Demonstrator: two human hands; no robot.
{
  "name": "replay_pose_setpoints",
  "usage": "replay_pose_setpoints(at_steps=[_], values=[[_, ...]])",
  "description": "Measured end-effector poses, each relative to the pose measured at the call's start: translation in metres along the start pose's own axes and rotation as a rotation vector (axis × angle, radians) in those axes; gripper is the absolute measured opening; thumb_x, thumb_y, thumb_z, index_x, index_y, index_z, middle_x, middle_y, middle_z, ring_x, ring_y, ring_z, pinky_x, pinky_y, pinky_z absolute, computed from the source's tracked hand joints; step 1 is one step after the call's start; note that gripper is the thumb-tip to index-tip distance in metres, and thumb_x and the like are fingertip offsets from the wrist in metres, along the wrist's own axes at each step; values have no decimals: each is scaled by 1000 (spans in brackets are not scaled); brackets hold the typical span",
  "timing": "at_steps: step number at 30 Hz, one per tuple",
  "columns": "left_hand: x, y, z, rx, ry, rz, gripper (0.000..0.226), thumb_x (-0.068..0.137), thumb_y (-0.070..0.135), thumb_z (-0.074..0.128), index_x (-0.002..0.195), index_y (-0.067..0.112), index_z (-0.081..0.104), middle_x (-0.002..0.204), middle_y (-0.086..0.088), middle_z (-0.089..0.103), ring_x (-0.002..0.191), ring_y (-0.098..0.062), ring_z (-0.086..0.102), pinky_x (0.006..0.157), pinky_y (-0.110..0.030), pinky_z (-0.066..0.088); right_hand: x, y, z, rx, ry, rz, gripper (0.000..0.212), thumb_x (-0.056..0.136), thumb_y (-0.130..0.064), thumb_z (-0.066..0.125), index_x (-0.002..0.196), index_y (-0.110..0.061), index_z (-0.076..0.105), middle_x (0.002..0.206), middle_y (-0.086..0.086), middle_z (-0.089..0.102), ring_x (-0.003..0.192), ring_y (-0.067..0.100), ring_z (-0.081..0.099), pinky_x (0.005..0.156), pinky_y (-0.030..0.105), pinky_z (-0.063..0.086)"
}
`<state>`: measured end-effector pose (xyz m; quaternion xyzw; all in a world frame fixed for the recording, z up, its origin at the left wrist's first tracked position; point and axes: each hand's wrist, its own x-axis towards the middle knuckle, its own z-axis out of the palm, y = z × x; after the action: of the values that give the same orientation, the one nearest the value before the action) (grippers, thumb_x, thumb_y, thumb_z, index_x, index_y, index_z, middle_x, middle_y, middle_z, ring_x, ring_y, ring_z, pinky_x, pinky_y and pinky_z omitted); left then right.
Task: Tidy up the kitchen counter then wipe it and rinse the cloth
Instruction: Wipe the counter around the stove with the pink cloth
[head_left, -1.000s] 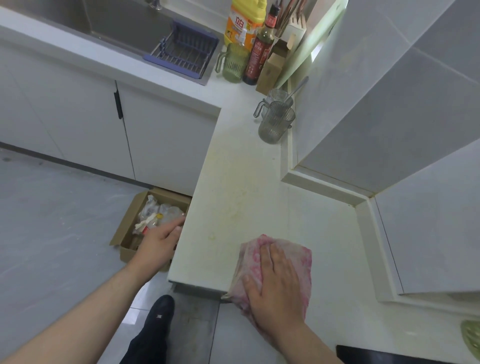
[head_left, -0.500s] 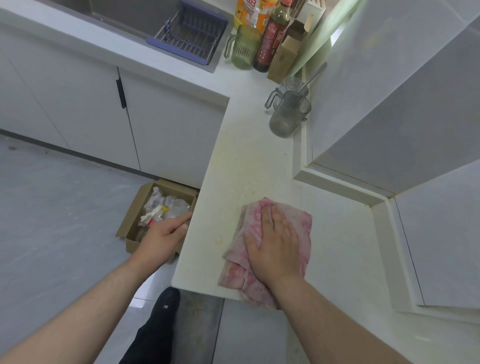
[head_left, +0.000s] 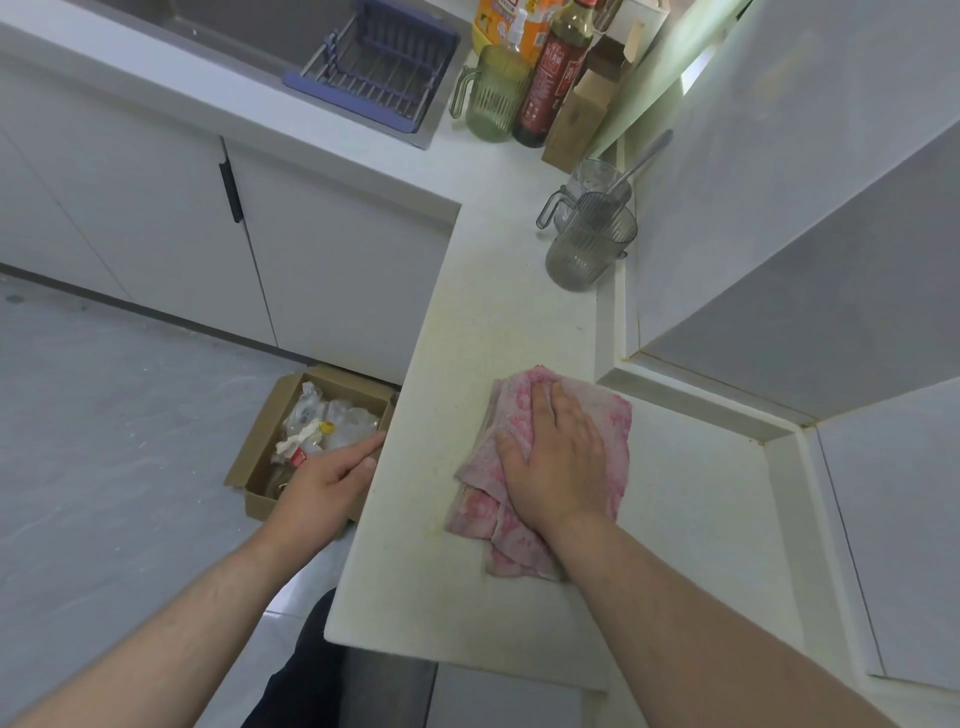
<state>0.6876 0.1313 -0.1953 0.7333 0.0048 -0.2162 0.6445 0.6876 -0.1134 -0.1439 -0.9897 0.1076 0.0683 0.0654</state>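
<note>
**Wiping stage: cloth flat on the counter**

While the right hand (head_left: 558, 457) presses the pink cloth (head_left: 540, 467) flat onto the white counter (head_left: 498, 332), we judge the wiping step to be in hand. The tidying appears done on this stretch: nothing lies on the surface around the cloth.

**Hand state.** The right fingers (head_left: 543, 405) lie extended and close together on top of the cloth, palm down. They press it; they do not pinch it. The left hand (head_left: 324, 480) rests at the counter's front edge with its fingers curled loosely against that edge and holds nothing that we can see.

**Location of the cloth.** The cloth lies bunched and partly folded in the middle of the near counter run, close to the raised ledge along the wall.

**Surroundings.** Two ribbed clear jugs (head_left: 589, 244) stand farther along, against the wall. A green jug (head_left: 493, 98), a dark sauce bottle (head_left: 545, 88) and other items cluster in the corner. The sink (head_left: 249, 31) with its blue rack (head_left: 379, 57) lies beyond. A cardboard box (head_left: 291, 441) of rubbish sits on the floor below the left hand.

**Next move.** We expect strokes over the yellowish marks between the cloth and the jugs. These call for steady downward pressure, and the stroke must stop short of the jugs or they must be shifted first. The rinse at the sink is not yet done.
</note>
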Motion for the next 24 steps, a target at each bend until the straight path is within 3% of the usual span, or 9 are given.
replay_pose_setpoints(at_steps=[3, 6, 14, 24], values=[[-2, 2, 1, 15, 4, 12, 39, 101, 16, 45, 124, 45, 58, 118, 30, 64, 115, 9, 56, 98, -13, 41, 22, 0, -1, 10, 11, 7, 73, 97, -58, 29, 157, -22, 7, 165, 1, 8, 151, 18, 7, 124, 38, 8], [-2, 1, 1, -1, 4, 7, 38, 101, 17, 45, 127, 40, 58, 120, 28, 64, 116, 6, 57, 99, -20, 43, 39, 0, -3, 12, 21, 23, 73, 98, -57, 30, 157, -21, 8, 165, 3, 10, 151, 20, 9, 123, 37, 7], [-7, 1, 1, 16, 8, -8, 38, 102, 20, 44, 131, 38, 58, 120, 26, 64, 117, 4, 57, 99, -21, 43, 37, -1, -4, 21, 34, 28, 72, 98, -55, 32, 157, -19, 10, 165, 4, 11, 151, 21, 10, 123, 37, 8], [-40, 0, 4, -3, 31, -2, 37, 102, 18, 45, 122, 46, 59, 112, 32, 66, 108, 11, 59, 90, -18, 46, -39, -7, 8, 33, -8, -26, 73, 97, -57, 29, 157, -24, 3, 166, 0, 4, 152, 18, 4, 124, 41, 9]])
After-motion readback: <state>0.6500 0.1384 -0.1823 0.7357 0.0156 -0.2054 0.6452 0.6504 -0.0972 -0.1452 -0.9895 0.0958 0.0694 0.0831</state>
